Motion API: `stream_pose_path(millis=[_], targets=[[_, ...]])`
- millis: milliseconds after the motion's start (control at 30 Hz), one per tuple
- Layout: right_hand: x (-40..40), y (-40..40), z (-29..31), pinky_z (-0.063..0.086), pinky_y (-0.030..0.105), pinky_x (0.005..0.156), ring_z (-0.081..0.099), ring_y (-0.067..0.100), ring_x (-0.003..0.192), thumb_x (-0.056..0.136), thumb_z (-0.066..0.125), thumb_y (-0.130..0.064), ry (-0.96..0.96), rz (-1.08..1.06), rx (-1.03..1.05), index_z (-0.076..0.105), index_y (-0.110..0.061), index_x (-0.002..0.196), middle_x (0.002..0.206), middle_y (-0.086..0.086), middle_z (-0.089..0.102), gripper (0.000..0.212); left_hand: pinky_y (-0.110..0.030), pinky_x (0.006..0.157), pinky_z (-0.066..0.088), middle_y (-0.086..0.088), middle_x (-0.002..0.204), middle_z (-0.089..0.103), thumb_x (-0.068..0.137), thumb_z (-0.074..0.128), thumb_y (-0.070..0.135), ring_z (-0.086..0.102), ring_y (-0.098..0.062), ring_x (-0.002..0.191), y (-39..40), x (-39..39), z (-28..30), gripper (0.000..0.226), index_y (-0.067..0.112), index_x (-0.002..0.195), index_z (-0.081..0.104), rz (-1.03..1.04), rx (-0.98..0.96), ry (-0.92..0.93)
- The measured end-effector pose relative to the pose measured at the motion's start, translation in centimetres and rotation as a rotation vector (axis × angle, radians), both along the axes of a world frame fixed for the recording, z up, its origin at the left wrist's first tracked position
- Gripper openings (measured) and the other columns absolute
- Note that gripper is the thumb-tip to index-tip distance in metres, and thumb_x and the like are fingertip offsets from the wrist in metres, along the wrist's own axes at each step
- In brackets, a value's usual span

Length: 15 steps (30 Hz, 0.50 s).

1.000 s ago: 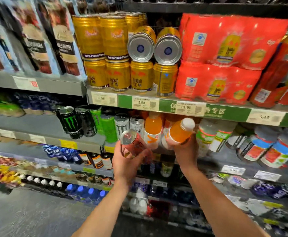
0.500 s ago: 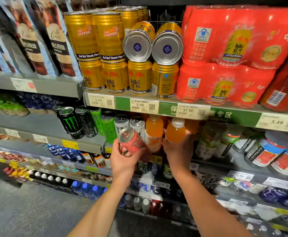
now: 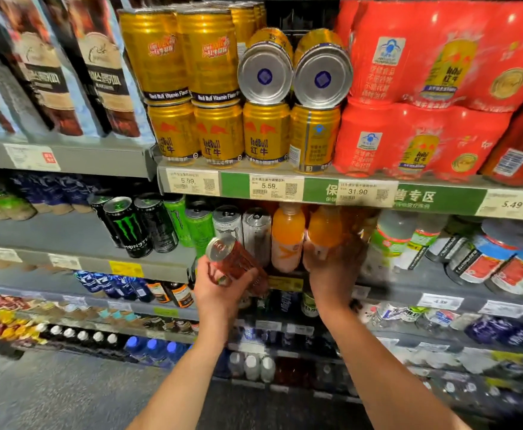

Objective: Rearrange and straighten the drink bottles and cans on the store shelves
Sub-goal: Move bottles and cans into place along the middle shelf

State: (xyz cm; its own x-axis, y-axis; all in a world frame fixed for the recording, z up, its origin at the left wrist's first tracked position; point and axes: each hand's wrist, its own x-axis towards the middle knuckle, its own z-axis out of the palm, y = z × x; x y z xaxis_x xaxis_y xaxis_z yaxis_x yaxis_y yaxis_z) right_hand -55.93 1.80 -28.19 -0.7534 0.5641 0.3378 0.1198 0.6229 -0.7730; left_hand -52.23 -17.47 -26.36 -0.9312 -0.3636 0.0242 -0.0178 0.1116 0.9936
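Head view: a person faces store shelves of drinks, both bare arms reaching to the middle shelf (image 3: 378, 282)
Left hand (image 3: 223, 287): grip closed round a red can (image 3: 235, 259), fingers wrapped under its body
Red can: tilted, silver top turned up and to the left, held just in front of the shelf edge, clear of the shelf
Right hand (image 3: 331, 268): grip closed round the lower part of an orange bottle (image 3: 323, 231); the hand is blurred, so finger placement is hard to tell
Orange bottle: upright on the middle shelf or just above it, probably resting; its top is hidden behind the price rail (image 3: 316, 189)
Second orange bottle (image 3: 286, 238): upright, just left of the held one, between it and the silver cans (image 3: 243, 228)
Silver cans: two, upright, directly behind the red can
Green cans (image 3: 192, 223): left of the silver ones
Black cans (image 3: 136, 225): furthest left in that row, leaning slightly
Top shelf: gold cans (image 3: 220, 131) stacked in two tiers, two of them lying on their sides with round ends facing out; red multipacks (image 3: 424, 88) to the right
Right of middle shelf: blurred bottles (image 3: 502, 262) leaning over
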Motion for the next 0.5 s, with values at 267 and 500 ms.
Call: stream_pose_path(millis=[267,500], targets=[[-0.1,-1.7,1.5,0.043,0.047,0.102,0.048,0.026,0.118,0.080,0.072,-0.035,0.171,-0.124,-0.337,0.045,-0.010,0.132,0.125,0.007,0.047,0.064,0.002,0.072,0.042,0.009,0.105,0.069,0.066,0.093,0.018,0.061,0.015,0.089,-4.1,-0.4,0.2,0.063,0.022,0.118,0.058,-0.112,-0.011,0.044],[1.0,-0.1,1.7,0.043,0.043,0.104,0.049,0.023,0.119,0.089,0.062,-0.029,0.185,-0.196,-0.324,0.046,-0.009,0.132,0.127,0.005,0.049,0.050,-0.017,0.084,0.048,0.010,0.109,0.068,0.064,0.093,0.015,0.063,0.003,0.099,-3.6,-0.4,-0.2,0.069,0.023,0.122,0.057,-0.257,-0.010,0.022]])
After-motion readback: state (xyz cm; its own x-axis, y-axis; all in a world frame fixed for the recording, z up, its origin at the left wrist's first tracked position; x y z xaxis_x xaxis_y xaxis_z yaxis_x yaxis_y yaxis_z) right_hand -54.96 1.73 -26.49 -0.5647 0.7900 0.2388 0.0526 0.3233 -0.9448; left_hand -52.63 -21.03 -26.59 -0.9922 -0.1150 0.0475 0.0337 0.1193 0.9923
